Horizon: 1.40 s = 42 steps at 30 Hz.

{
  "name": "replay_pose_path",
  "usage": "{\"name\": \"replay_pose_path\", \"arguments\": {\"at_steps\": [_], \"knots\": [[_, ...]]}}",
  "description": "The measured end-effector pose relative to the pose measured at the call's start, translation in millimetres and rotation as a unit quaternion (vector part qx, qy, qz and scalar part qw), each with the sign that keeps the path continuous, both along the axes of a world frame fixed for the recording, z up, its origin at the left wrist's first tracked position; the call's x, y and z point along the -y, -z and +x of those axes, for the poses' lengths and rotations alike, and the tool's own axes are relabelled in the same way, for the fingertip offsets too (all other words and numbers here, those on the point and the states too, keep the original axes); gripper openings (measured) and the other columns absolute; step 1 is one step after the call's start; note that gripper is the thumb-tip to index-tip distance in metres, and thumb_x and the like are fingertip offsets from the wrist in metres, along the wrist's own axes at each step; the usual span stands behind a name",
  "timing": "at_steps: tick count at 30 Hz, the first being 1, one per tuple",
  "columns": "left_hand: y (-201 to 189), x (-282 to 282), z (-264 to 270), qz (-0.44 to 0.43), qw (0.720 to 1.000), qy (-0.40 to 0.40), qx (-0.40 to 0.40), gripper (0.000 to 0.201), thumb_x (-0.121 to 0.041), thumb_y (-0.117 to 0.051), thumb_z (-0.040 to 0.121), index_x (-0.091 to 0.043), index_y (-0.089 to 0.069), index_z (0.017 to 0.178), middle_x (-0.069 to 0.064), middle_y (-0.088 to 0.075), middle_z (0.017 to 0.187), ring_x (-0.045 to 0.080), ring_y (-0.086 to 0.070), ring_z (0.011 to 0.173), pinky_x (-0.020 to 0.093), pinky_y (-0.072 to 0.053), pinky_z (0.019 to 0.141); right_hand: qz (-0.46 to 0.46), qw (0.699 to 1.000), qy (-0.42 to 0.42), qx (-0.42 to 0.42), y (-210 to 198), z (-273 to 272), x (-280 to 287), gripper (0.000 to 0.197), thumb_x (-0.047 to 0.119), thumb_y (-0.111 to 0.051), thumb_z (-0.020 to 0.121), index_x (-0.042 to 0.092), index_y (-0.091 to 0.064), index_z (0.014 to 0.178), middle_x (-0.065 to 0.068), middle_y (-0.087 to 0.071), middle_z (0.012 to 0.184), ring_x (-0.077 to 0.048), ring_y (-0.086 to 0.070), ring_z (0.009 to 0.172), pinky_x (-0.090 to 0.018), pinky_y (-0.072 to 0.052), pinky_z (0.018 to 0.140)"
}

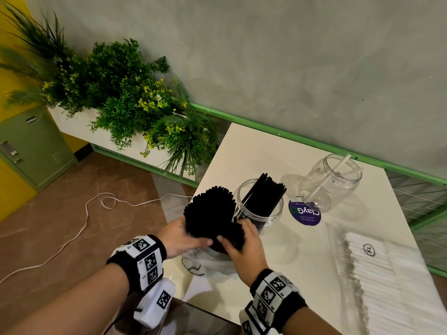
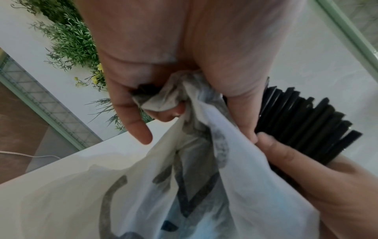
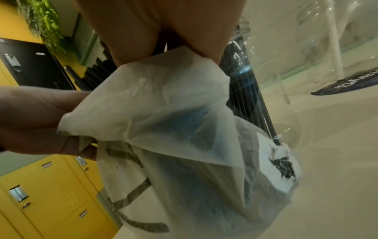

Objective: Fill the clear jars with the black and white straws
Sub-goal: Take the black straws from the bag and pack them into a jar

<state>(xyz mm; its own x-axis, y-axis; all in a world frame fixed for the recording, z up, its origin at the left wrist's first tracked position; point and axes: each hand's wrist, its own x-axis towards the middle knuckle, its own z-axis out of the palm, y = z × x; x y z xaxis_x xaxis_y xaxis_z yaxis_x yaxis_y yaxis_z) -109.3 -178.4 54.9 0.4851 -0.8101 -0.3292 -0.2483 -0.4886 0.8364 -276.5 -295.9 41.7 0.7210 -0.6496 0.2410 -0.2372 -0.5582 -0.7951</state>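
Observation:
A thick bundle of black straws [image 1: 210, 213] sticks up out of a thin white plastic bag [image 1: 205, 262] near the table's left edge. My left hand [image 1: 193, 238] grips the crumpled bag mouth [image 2: 159, 100] and the bundle from the left. From the right, my right hand [image 1: 232, 240] curls round the same straws [image 2: 302, 122]. Just behind stands a clear jar [image 1: 258, 204] holding several black straws. A second clear jar [image 1: 331, 182], farther right, holds white straws. The bag [image 3: 184, 129] hangs below my right palm.
A clear pack of white straws [image 1: 377, 274] lies at the table's right. A purple round sticker [image 1: 304, 212] sits between the jars. A planter with green plants [image 1: 125, 97] stands left of the table, and a white cable [image 1: 79, 228] runs over the floor.

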Motion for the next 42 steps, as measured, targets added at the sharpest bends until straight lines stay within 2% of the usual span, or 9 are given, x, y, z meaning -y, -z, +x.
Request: {"name": "replay_pose_path", "arguments": {"at_steps": [3,12,16,21,26,30,35,39,42], "knots": [[2,-1,2,0.003,1.000,0.002,0.001,0.112,-0.082,-0.070,0.027,-0.027,-0.052,0.124,-0.011,-0.064,0.111,0.007,-0.058,0.105,0.022,-0.045,0.091,0.072,0.996,0.021,0.054,-8,-4,1,0.022,0.048,-0.070,0.071,0.044,-0.050,0.078,0.014,-0.052,0.084,-0.015,-0.053,0.084,-0.024,-0.042,0.075],[-1,2,1,0.021,1.000,-0.002,0.015,0.101,-0.070,-0.068,0.036,-0.025,-0.052,0.125,-0.011,-0.063,0.110,0.008,-0.058,0.104,0.026,-0.047,0.094,0.148,0.983,0.035,0.101,-16,-4,5,0.033,0.046,-0.069,0.078,0.017,-0.060,0.091,-0.009,-0.065,0.089,-0.025,-0.063,0.090,-0.048,-0.051,0.082],[-5,1,1,0.020,1.000,0.000,0.006,0.104,-0.071,-0.069,0.035,-0.025,-0.050,0.127,-0.011,-0.063,0.114,0.009,-0.057,0.109,0.028,-0.045,0.099,0.126,0.985,0.035,0.108,-30,-4,6,0.020,0.034,-0.069,0.080,0.027,-0.055,0.093,-0.002,-0.062,0.084,-0.016,-0.061,0.082,-0.032,-0.052,0.076],[-9,-1,1,0.027,1.000,0.004,0.006,0.098,-0.068,-0.068,0.036,-0.027,-0.052,0.124,-0.010,-0.063,0.113,0.010,-0.058,0.107,0.030,-0.046,0.097,0.030,0.994,0.048,0.098,-40,-8,11,0.053,0.005,-0.072,0.081,0.039,-0.040,0.106,0.018,-0.056,0.103,0.009,-0.055,0.097,-0.003,-0.040,0.080],[-9,-4,2,0.030,0.999,0.009,0.008,0.096,-0.066,-0.070,0.041,-0.025,-0.053,0.126,-0.009,-0.065,0.112,0.009,-0.060,0.105,0.034,-0.048,0.096,-0.110,0.991,-0.014,0.075,-41,-11,17,0.056,0.002,-0.061,0.088,0.037,-0.037,0.125,0.010,-0.055,0.107,-0.003,-0.056,0.091,-0.001,-0.038,0.080],[-10,-1,2,0.037,0.999,0.018,0.012,0.097,-0.065,-0.066,0.039,-0.022,-0.054,0.125,-0.007,-0.065,0.111,0.010,-0.060,0.103,0.027,-0.047,0.093,-0.169,0.982,-0.049,0.064,-38,-7,22,0.060,-0.001,-0.050,0.091,0.030,-0.033,0.140,0.003,-0.049,0.107,-0.010,-0.051,0.085,-0.013,-0.042,0.075],[-11,-1,1,0.029,0.999,0.014,-0.001,0.096,-0.063,-0.070,0.042,-0.022,-0.053,0.127,-0.006,-0.064,0.114,0.009,-0.059,0.105,0.026,-0.047,0.094,-0.137,0.986,-0.014,0.092,-31,-4,21,0.044,0.002,-0.049,0.087,0.023,-0.042,0.125,0.004,-0.047,0.102,-0.004,-0.049,0.087,-0.009,-0.038,0.079],[-11,-1,-1,0.044,0.999,0.009,0.003,0.076,-0.043,-0.081,0.062,-0.020,-0.051,0.128,-0.006,-0.063,0.112,0.010,-0.058,0.104,0.025,-0.047,0.092,-0.121,0.987,0.026,0.101,-17,-6,13,0.037,0.002,-0.054,0.082,0.019,-0.049,0.115,0.001,-0.046,0.111,-0.002,-0.049,0.099,-0.009,-0.039,0.087],[-10,-1,0,0.050,0.999,0.006,0.010,0.087,-0.053,-0.078,0.052,-0.021,-0.052,0.128,-0.008,-0.064,0.110,0.009,-0.059,0.101,0.023,-0.047,0.088,-0.122,0.989,0.022,0.082,-13,-6,14,0.042,-0.002,-0.056,0.079,0.021,-0.048,0.113,-0.001,-0.045,0.116,-0.004,-0.048,0.102,-0.005,-0.036,0.090]]}}
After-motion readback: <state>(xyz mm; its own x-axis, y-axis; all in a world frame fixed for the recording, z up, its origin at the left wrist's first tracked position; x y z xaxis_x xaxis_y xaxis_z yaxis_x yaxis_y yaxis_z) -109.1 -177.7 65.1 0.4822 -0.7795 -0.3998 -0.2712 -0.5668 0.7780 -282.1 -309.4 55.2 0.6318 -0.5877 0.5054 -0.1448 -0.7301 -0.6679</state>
